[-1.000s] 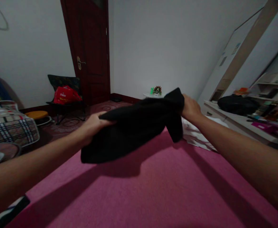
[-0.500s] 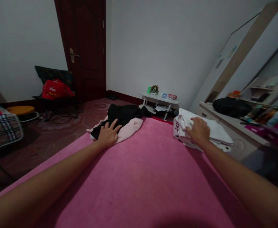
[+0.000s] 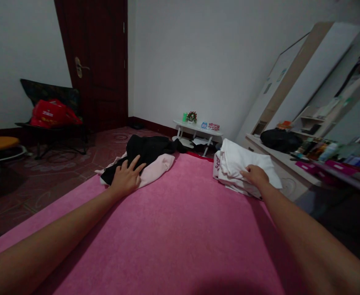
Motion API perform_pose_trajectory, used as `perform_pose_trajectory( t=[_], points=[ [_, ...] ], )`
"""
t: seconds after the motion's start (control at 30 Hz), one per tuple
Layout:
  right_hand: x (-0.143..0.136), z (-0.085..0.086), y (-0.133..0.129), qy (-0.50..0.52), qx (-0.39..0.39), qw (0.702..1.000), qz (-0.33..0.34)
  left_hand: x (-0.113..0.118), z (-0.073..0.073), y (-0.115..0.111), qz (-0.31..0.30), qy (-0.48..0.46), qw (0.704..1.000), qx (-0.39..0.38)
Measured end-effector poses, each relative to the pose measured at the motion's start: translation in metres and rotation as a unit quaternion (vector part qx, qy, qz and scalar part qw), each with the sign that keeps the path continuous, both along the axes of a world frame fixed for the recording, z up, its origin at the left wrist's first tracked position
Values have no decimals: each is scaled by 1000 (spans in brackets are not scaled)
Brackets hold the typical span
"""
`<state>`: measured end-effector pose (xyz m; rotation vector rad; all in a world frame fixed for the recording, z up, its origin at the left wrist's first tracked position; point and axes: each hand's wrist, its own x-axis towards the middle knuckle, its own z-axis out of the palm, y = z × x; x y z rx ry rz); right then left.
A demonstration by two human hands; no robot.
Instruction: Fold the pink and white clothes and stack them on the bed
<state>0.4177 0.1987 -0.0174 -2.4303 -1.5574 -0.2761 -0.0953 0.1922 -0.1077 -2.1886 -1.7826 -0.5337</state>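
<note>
On the left of the pink bedspread (image 3: pixel 180 229) lies a loose heap of clothes, a black garment (image 3: pixel 151 148) over a pale pink one (image 3: pixel 158 170). My left hand (image 3: pixel 126 178) rests on the heap with its fingers spread. At the right edge, white folded clothes (image 3: pixel 244 157) are stacked, with dark lettering on the left side of one lower piece. My right hand (image 3: pixel 256 176) pinches the near edge of the top white cloth between thumb and fingers.
A white side table (image 3: pixel 198 128) with a small plant stands beyond the bed. To the right is a dresser (image 3: pixel 290 164) bearing a black bag (image 3: pixel 281 140) and bottles. At left, a folding chair holds a red bag (image 3: pixel 53 114).
My right hand has closed on the top white cloth, which now lies further over the stack's near side. My left hand stays on the heap. The view has turned a little to the right.
</note>
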Motion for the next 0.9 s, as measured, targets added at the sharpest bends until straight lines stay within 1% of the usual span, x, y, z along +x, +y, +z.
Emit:
perform_pose_trajectory(
  t=[0.07, 0.1, 0.13, 0.17, 0.2, 0.23, 0.27, 0.3, 0.33, 0.37, 0.4, 0.43, 0.47, 0.5, 0.53, 0.57, 0.6, 0.63, 0.67, 0.73, 0.8, 0.87, 0.9],
  points=[
    [-27, 12, -8, 13, 64, 998, -18, 0, 0, 0, 0, 0, 1000, 2],
    [-46, 19, -13, 21, 107, 994, -14, 0, 0, -1, -2, -1, 1000, 4],
    [-69, 26, -22, 30, 149, 988, 7, 0, 0, -2, -4, -5, 1000, 6],
    [-95, 32, -34, 40, 187, 981, 46, 1, 0, -3, -4, -11, 1000, 12],
    [-123, 36, -50, 51, 197, 972, 120, 1, 0, -4, -3, -19, 1000, 20],
    [-153, 38, -70, 61, 179, 959, 210, 1, 1, -6, 1, -29, 999, 33],
    [-182, 36, -94, 71, 132, 941, 302, 1, 1, -8, 8, -38, 998, 50],
    [-209, 32, -121, 74, 69, 915, 390, 0, 2, -9, 13, -46, 997, 67],
    [-233, 26, -149, 74, -2, 877, 475, -2, 3, -11, 16, -56, 995, 84],
    [-253, 18, -177, 64, -69, 823, 560, -4, 4, -13, 15, -68, 993, 100],
    [-268, 11, -203, 43, -120, 767, 629, -6, 6, -15, 10, -82, 990, 114],
    [-276, 4, -224, 28, -159, 715, 680, -8, 9, -17, 1, -99, 987, 126],
    [-279, 0, -239, 28, -175, 695, 696, -9, 11, -19, -13, -118, 983, 139],
    [-278, -2, -247, 37, -170, 700, 693, -9, 14, -22, -35, -138, 978, 151],
    [-271, -1, -249, 55, -152, 723, 671, -8, 16, -25, -65, -159, 973, 156],
    [-262, 1, -245, 79, -122, 759, 634, -5, 18, -29, -104, -181, 966, 151],
    [-250, 2, -235, 106, -87, 796, 589, 0, 18, -33, -146, -202, 959, 133],
    [-237, 2, -221, 129, -55, 827, 544, 5, 17, -39, -183, -222, 952, 101],
    [-223, 0, -205, 151, -27, 848, 508, 12, 15, -44, -211, -236, 947, 56],
    [-199, -11, -170, 182, 5, 873, 453, 28, 9, -56, -238, -240, 940, -42],
    [-182, -28, -140, 196, 38, 897, 395, 43, 3, -68, -237, -213, 940, -119],
    [-178, -44, -120, 192, 63, 908, 367, 55, 2, -78, -231, -185, 941, -165],
    [-179, -50, -114, 183, 69, 910, 365, 60, 3, -83, -230, -176, 941, -178]
  ],
)
